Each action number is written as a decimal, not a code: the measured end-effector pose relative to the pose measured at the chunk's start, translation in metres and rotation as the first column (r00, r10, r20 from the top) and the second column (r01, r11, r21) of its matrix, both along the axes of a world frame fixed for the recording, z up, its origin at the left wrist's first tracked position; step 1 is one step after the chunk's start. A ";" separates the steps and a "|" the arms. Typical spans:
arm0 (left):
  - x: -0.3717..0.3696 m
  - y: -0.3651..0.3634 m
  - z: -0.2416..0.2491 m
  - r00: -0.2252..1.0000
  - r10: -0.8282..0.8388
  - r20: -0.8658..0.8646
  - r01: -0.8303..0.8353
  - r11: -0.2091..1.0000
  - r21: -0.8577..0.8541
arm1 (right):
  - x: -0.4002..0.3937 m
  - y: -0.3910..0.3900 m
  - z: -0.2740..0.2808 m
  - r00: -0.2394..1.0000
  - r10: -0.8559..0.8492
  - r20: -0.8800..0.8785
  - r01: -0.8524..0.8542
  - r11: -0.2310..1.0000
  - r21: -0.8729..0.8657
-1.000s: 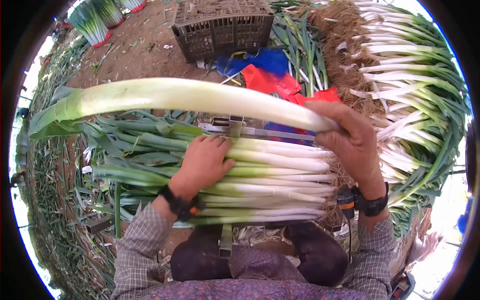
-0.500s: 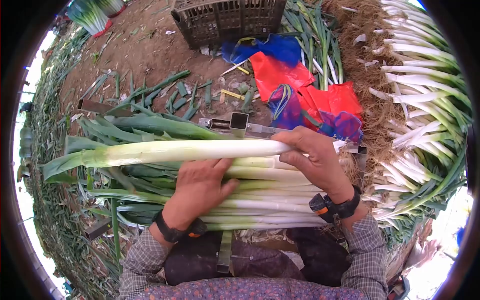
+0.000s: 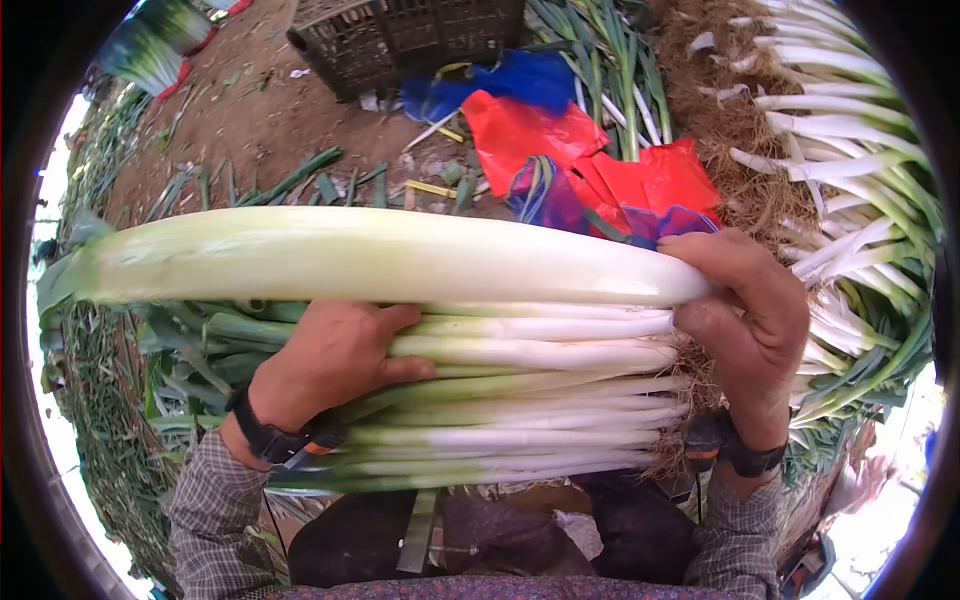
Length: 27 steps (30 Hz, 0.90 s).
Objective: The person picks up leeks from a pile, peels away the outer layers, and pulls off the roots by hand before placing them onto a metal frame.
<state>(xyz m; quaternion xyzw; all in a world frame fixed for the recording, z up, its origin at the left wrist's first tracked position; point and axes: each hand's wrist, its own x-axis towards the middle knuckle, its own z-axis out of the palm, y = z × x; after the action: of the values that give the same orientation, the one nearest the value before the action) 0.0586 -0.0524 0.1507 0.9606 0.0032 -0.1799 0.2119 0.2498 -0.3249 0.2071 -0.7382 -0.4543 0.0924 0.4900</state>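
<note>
In my right hand (image 3: 745, 325) the white root end of a thick leek (image 3: 400, 255) is pinched between thumb and fingers. The leek lies crosswise, close to the camera, above a row of other leeks (image 3: 530, 415). My left hand (image 3: 335, 355) rests on the green part of that row, thumb and forefinger apart; its far fingers are partly hidden by the raised leek. The row's roots point right, beside my right hand.
Red plastic (image 3: 535, 135) and blue netting (image 3: 510, 85) lie beyond the row, near a dark plastic crate (image 3: 410, 45). A long pile of leeks (image 3: 860, 170) with roots (image 3: 740, 140) lines the right side. Leaf scraps cover the soil at left.
The held leek has come up closer to the camera. My right hand has moved right, and my left hand has slid left and a little lower along the row.
</note>
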 end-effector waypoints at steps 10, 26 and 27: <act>-0.041 -0.014 -0.008 0.976 0.156 -0.151 -0.170 0.982 -0.080 | 0.007 -0.012 -0.030 0.997 0.062 -0.044 -0.060 0.997 0.040; -0.029 -0.045 0.023 0.948 0.269 -0.170 -0.258 0.962 0.085 | -0.045 0.053 -0.121 0.988 0.153 0.034 -0.139 0.958 -0.252; -0.032 -0.045 0.021 0.969 0.229 -0.095 -0.220 0.971 0.090 | -0.042 0.052 -0.125 0.990 0.137 0.029 -0.124 0.954 -0.272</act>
<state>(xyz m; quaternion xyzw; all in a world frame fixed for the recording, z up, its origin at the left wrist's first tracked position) 0.0267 -0.0971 0.1713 0.9509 0.1301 -0.2045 0.1925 0.2077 -0.2729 0.0819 -0.7685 -0.4966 0.1679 0.3669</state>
